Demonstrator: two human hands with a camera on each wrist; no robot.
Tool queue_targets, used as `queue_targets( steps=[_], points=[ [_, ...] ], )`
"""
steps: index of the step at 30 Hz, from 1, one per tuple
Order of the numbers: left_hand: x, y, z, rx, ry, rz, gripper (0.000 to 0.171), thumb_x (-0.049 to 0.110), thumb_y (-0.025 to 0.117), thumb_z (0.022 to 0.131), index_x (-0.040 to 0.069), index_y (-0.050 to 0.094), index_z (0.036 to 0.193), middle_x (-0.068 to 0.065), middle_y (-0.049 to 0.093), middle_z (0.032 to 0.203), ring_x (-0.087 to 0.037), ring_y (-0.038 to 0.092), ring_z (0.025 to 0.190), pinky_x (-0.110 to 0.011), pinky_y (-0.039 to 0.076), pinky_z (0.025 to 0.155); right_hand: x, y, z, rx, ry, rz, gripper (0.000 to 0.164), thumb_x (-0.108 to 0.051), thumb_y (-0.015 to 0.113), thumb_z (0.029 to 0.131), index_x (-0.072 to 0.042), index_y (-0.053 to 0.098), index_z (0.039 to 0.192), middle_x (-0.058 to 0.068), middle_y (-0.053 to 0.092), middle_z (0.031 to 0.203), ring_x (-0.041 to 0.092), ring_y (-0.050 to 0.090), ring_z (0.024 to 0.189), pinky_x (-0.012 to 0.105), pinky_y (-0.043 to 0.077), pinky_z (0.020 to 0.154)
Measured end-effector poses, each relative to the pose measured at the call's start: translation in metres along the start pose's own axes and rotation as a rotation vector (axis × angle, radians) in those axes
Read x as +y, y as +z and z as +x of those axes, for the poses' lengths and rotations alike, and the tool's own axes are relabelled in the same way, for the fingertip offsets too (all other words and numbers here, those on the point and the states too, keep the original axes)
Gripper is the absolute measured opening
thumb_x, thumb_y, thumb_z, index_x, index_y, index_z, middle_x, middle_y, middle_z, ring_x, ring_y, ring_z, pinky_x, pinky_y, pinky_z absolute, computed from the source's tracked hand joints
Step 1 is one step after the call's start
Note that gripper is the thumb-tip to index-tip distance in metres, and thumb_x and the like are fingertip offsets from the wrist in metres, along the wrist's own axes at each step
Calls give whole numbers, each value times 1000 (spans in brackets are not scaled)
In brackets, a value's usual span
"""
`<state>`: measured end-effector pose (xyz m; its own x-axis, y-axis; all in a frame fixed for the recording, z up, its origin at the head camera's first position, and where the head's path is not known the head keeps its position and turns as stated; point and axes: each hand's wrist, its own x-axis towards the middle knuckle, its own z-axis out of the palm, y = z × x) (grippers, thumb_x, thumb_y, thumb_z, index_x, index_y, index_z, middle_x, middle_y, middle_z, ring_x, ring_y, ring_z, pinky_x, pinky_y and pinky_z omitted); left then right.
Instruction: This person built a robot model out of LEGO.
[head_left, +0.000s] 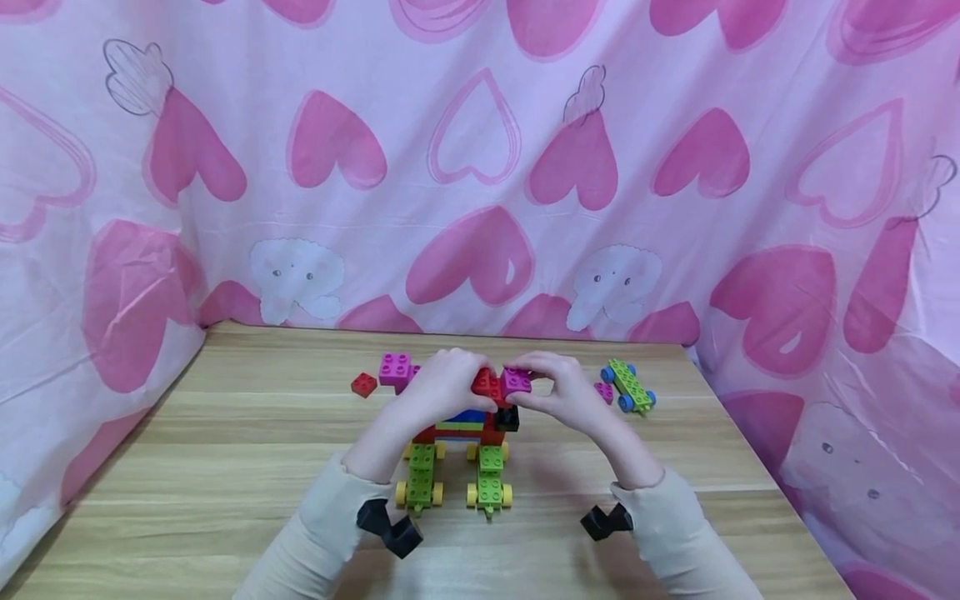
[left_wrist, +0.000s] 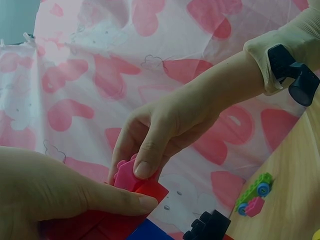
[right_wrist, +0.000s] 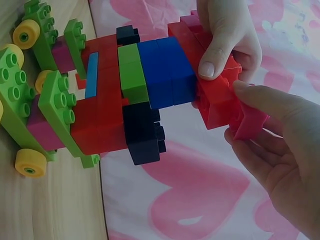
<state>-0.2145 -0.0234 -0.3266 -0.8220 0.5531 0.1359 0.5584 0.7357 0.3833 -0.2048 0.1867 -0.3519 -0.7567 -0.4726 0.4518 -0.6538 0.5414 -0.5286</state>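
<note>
My left hand [head_left: 444,382] grips the red bricks [right_wrist: 212,102] along the top of a tall toy-brick build. With thumb and fingers, my right hand [head_left: 561,390] pinches a magenta brick [head_left: 515,381] right at the right-hand end of those red bricks. Below the red layer, the right wrist view shows blue bricks [right_wrist: 167,70], lime bricks [right_wrist: 132,75] and a black brick [right_wrist: 140,132] sticking out at the side. The build stands on green wheeled bases [head_left: 490,479] with yellow wheels. Part of the red layer is hidden behind my left hand.
Left of the build, a loose red brick [head_left: 363,384] lies on the wooden table [head_left: 247,467], near a magenta brick [head_left: 395,367]. On the right are a lime car base [head_left: 628,385] with blue wheels and a small magenta brick [head_left: 603,391]. A heart-patterned curtain [head_left: 480,167] hangs behind.
</note>
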Motion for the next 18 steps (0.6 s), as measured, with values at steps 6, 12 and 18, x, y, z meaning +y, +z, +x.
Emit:
queue_targets(
  steps=[6,12,18],
  points=[
    [0,-1,0,-1,-6,-3,40,32,84,77,12,71,109,-2,73,98,-17,65,87,-31,56,78,-3,-2,3,-24,27,-11,37,-12,80,81,-2,70,115,10,72,110,21,67,96,38,59,83],
    [0,-1,-1,-1,5,-5,39,31,84,77,12,70,108,-2,72,95,-16,64,84,-30,56,75,-4,-2,4,-46,46,-16,36,-13,80,81,-3,70,114,9,72,110,20,67,95,36,58,83],
    [-1,-1,-1,5,14,-2,39,31,84,77,11,70,107,-2,72,94,-16,63,82,-29,56,74,-5,0,4,-37,41,-22,35,-12,80,81,-3,70,113,9,71,109,20,67,95,34,58,83]
  ],
)
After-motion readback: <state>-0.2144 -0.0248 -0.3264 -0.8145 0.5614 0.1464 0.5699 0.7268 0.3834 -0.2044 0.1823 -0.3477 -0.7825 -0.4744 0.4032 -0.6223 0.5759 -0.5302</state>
